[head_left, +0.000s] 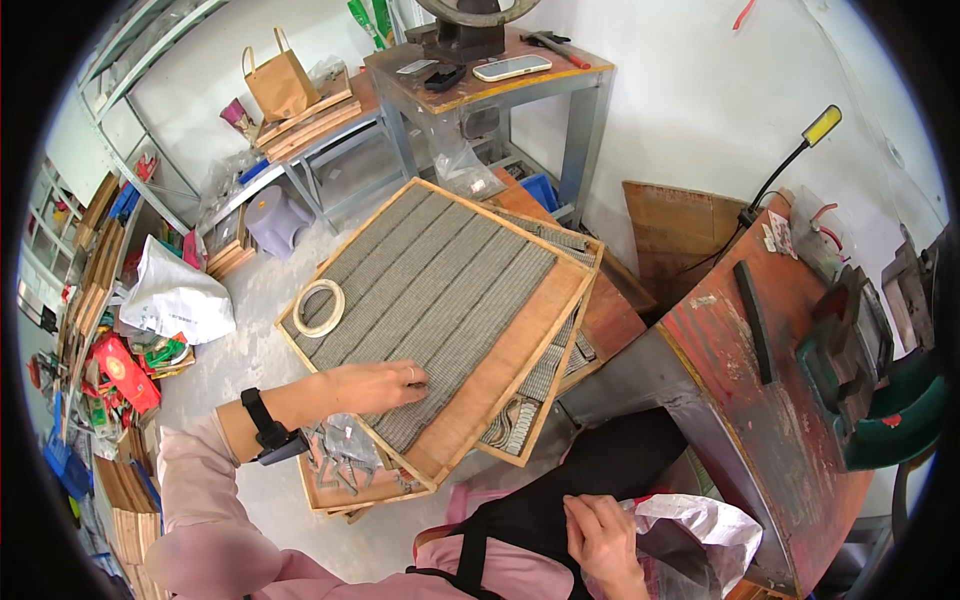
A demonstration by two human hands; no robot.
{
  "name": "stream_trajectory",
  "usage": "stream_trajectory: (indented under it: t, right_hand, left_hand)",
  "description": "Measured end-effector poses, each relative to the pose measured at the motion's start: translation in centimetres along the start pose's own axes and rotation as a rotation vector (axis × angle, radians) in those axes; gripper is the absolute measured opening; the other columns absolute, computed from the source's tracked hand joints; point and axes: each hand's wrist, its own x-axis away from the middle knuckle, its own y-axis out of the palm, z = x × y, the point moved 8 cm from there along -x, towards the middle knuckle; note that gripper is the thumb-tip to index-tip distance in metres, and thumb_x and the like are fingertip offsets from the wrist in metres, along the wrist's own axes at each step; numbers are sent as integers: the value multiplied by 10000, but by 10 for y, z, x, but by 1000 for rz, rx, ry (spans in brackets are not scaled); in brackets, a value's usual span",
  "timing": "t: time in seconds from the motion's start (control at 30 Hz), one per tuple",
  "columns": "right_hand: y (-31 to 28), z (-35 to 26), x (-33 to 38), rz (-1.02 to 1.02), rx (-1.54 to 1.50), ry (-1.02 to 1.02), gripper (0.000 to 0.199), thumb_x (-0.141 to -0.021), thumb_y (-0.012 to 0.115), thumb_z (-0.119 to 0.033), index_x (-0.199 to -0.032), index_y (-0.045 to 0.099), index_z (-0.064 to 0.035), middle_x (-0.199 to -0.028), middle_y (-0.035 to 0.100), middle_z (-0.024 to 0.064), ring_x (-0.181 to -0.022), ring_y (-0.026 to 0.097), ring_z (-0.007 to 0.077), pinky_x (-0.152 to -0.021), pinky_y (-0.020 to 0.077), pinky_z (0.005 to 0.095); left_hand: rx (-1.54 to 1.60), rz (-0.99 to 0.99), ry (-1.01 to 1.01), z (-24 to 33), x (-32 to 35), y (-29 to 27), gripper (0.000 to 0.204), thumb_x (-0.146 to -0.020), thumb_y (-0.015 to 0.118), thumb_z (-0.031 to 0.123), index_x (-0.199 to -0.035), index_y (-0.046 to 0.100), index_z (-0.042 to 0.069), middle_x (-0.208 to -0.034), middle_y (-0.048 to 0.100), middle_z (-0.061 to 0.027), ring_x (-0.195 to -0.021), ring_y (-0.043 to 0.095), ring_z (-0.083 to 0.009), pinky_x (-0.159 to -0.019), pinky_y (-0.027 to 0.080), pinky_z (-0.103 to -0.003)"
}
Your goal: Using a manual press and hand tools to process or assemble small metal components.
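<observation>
Tape roll (338,312): lies flat on the grey rows (430,265), toward the left corner of the top tray (505,365), farther off than the left hand.
Lower tray (375,490): juts out on the near-left side beneath the top tray, with loose grey pieces (335,465) in it.
Left hand (385,388): reaches in from the left and rests at the near-left end of the grey rows, fingers bent and close together; whether they pinch a piece cannot be told.
Grey rows: lie in the top tray, far and to the right from the left hand, their long axis slanting from near left to far right; the left hand is the nearer one.
Right hand (603,540): well apart, nearer and right of the top tray, fingers curled toward the thumb; any small thing between them cannot be made out.
White sack (710,520): just beside the right hand, on its right.
</observation>
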Motion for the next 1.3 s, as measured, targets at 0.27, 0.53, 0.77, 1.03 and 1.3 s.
stream_trajectory:
  t: [0.27,0.53,0.77,1.03,1.3]
  right_hand:
    - [21,19,11,-53,-59,98,270,-719,705,-18,-976,624,-1,-873,621,134,-750,613,298,-638,509,368]
    - [101,-25,-53,-120,-156,22,535,-718,742,-183,-1160,537,36,-1124,545,188,-1045,525,342,-917,414,430]
    - [158,-31,-83,1,87,32,543,-696,720,-214,-1119,518,59,-1077,529,164,-1055,496,314,-973,326,485]
    - [151,-11,-97,-66,-66,-13,525,-613,771,-198,-1043,580,33,-956,557,148,-950,512,307,-914,341,445]
    - [68,6,-99,-32,-126,75,515,-634,764,-162,-1077,569,12,-979,561,151,-975,524,345,-859,417,432]
  left_hand:
    - [90,97,83,17,-11,1,334,-794,532,45,-1111,593,-41,-1169,524,-141,-1094,514,-273,-863,512,-328]
    - [160,192,72,26,-20,-2,383,-738,626,18,-1114,572,-21,-1091,569,-138,-1042,542,-285,-865,492,-345]
    - [290,116,-84,13,-19,8,466,-765,644,35,-1206,499,-3,-1101,571,-147,-1034,549,-289,-859,490,-360]
    - [112,317,-81,32,-17,-7,625,-718,752,173,-1258,476,21,-1136,564,-166,-1116,488,-350,-934,398,-420]
    - [290,336,11,52,-47,-51,601,-720,738,157,-1241,478,10,-1138,569,-173,-1113,493,-359,-931,414,-426]
